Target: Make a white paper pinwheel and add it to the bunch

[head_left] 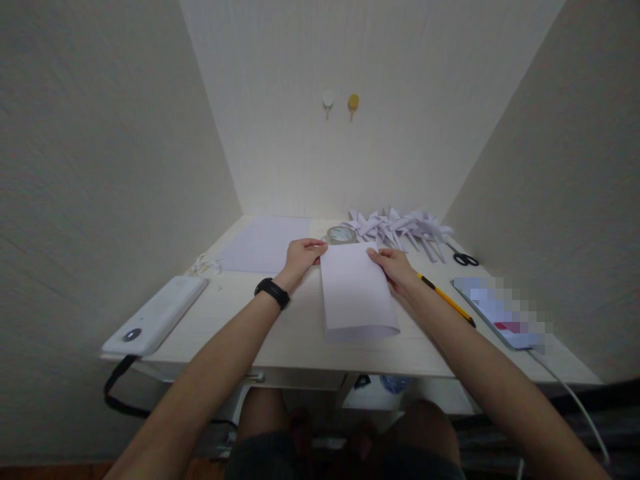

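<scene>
1. White power bank lies at the desk's left edge.
2. Left hand pinches the folded paper sheet's far left corner.
3. Sheet lies mid-desk, fold toward the person.
4. Right hand grips its far right corner.
5. Yellow pencil, scissors lie rightward.

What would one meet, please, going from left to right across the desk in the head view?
White power bank → paper scraps → flat sheet → left hand → folded paper → right hand → yellow pencil → phone.

White paper sheet, folded over, flat at desk ctr.
</scene>
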The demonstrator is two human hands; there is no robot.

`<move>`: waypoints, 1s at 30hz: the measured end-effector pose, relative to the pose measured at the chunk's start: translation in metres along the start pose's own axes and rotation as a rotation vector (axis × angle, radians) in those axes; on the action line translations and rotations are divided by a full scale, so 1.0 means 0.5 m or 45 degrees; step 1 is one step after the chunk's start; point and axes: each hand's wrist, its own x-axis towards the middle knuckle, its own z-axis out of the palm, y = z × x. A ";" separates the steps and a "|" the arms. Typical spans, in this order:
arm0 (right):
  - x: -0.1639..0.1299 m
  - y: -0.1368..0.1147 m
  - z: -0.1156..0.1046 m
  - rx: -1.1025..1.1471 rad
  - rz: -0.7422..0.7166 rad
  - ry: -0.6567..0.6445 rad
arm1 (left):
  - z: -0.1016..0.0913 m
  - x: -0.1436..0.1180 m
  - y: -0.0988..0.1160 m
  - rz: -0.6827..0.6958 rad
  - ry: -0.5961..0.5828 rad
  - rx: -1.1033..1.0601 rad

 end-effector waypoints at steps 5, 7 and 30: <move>-0.001 0.002 0.002 0.034 0.051 0.103 | -0.004 0.002 -0.004 -0.003 -0.034 0.040; 0.000 -0.001 0.001 0.047 0.053 0.122 | -0.004 0.000 -0.003 0.000 -0.063 0.056; 0.006 -0.005 -0.009 0.136 0.070 -0.131 | -0.007 0.003 0.007 0.050 0.012 -0.092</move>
